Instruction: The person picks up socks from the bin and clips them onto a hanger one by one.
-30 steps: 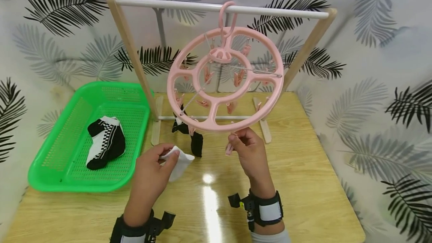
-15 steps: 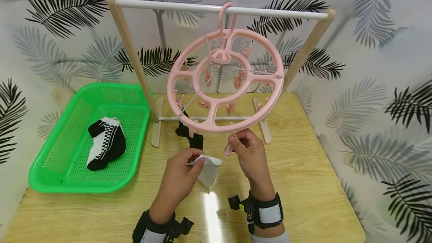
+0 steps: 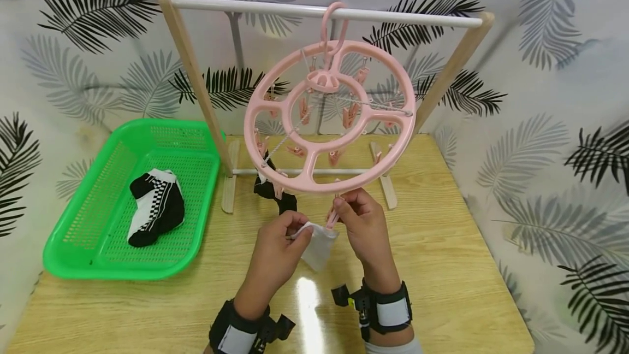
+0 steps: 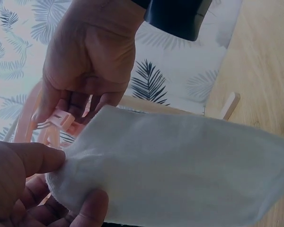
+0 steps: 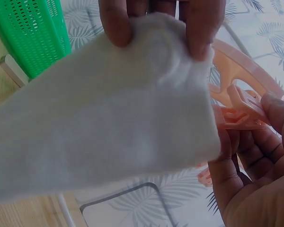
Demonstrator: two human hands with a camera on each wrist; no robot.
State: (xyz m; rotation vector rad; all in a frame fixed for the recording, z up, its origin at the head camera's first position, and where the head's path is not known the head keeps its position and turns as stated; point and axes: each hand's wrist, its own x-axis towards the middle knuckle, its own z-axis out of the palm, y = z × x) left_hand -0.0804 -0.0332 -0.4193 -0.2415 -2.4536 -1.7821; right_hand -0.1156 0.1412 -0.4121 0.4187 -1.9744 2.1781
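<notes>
My left hand (image 3: 277, 247) pinches a white sock (image 3: 320, 245) by its edge, and the cloth hangs below the fingers. In the left wrist view the sock (image 4: 180, 165) spreads wide across the frame. My right hand (image 3: 366, 223) pinches a pink clothespin (image 3: 333, 218) that hangs from the front rim of a round pink drying hanger (image 3: 307, 182). The clothespin's tip meets the sock's upper corner in the head view. In the right wrist view, thumb and fingers squeeze the clothespin (image 5: 244, 111) right beside the sock's edge.
The hanger hooks over a white rod (image 3: 255, 7) on a wooden stand (image 3: 194, 81). A black sock (image 3: 267, 189) hangs at its front left. At left, a green basket (image 3: 123, 273) holds black-and-white socks (image 3: 157, 206). Several other clothespins dangle from the hanger.
My left hand has carried the white sock rightward, from near the basket to the clothespin in my right hand. The right hand has stayed at the clothespin.
</notes>
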